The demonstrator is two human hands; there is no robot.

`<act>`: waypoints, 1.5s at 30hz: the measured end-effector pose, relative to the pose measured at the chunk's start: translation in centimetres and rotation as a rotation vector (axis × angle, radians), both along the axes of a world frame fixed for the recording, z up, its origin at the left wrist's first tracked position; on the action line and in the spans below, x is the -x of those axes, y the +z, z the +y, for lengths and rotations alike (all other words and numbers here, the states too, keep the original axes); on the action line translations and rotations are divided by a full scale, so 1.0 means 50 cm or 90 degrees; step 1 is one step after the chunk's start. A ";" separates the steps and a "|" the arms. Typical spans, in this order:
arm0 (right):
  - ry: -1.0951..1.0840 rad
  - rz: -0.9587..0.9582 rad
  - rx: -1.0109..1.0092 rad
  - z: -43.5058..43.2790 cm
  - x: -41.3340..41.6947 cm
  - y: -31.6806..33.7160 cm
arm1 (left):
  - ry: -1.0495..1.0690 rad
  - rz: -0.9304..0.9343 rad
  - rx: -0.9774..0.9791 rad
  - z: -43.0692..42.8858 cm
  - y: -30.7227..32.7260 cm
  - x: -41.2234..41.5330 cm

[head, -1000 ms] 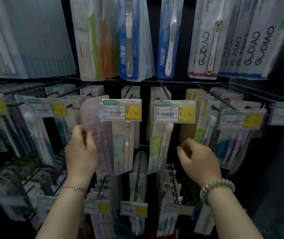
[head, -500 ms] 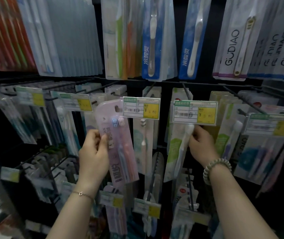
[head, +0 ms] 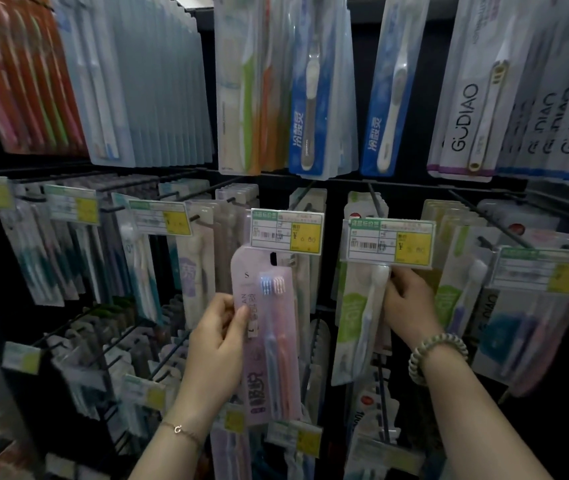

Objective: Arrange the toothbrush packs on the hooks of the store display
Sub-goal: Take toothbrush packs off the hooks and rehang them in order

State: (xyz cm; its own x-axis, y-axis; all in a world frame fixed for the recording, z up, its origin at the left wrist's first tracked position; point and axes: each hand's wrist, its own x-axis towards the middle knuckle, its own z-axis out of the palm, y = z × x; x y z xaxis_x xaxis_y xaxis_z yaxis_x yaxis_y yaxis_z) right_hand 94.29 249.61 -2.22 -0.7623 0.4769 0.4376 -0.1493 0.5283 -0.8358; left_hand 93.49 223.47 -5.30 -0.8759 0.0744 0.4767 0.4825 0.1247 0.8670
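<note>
The left hand [head: 220,344], pinching the pink toothbrush pack [head: 269,341], has raised it to the price tag [head: 286,232] at 12 o'clock; the right hand [head: 409,303] now grips the green pack [head: 355,313]. Hooking seems next.

- Hook tips in the middle row are covered by price tags [head: 286,232] hung across their front ends.
- Room above is closed by the upper packs [head: 321,98], which hang down to the rail.
- A narrow dark gap is left between the pink pack [head: 269,358] and the green pack [head: 355,317].
- The left side is crowded by full hooks [head: 203,219] jutting forward.
- Open dark space is seen at the lower right.
</note>
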 end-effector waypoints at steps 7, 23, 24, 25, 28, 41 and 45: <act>0.009 -0.001 -0.005 0.000 -0.021 0.007 | -0.038 -0.014 -0.003 0.014 -0.007 -0.020; -0.106 -0.118 -0.186 0.010 -0.061 0.066 | -0.058 -0.060 -0.035 0.009 -0.032 -0.086; -0.102 -0.140 -0.208 0.007 -0.060 0.072 | -0.058 -0.063 -0.038 0.010 -0.033 -0.089; -0.096 -0.162 -0.237 0.003 -0.059 0.078 | -0.058 -0.066 -0.042 0.010 -0.035 -0.092; -0.099 -0.207 -0.287 -0.011 -0.055 0.093 | -0.056 -0.072 -0.046 0.013 -0.036 -0.101; -0.163 -0.156 -0.299 0.002 -0.120 0.049 | -0.062 -0.033 -0.033 0.045 -0.020 -0.105; -0.201 -0.179 -0.244 -0.004 -0.151 0.022 | -0.060 -0.013 -0.022 0.065 -0.018 -0.104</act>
State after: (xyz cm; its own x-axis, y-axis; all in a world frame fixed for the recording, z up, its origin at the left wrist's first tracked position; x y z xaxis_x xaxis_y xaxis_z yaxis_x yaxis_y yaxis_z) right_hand 101.84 249.40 -1.11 -0.7208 0.5473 0.4254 0.2652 0.7847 -0.5602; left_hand 98.71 226.71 -6.19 -0.8755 0.1411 0.4621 0.4724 0.0489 0.8800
